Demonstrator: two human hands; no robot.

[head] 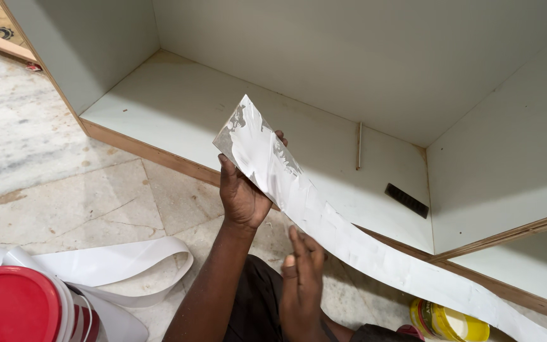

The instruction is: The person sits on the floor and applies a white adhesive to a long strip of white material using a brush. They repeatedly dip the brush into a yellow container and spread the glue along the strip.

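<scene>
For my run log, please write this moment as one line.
left hand: grips white laminate strip near its end | right hand: open, fingers touching strip underside | nearby: cabinet shelf, yellow tin

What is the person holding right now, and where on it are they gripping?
The left hand grips a long white laminate strip near its upper end, thumb on one edge, fingers behind. The right hand is open beneath the strip, holding nothing.

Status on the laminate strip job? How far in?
Done: the white strip looks coated, with smeared patches near its top end. In hand: left hand grips that end, right hand flat beside its edge. Left: the cabinet's front edge shows bare wood, nothing stuck on. Open yellow tub sits on the floor.
</scene>
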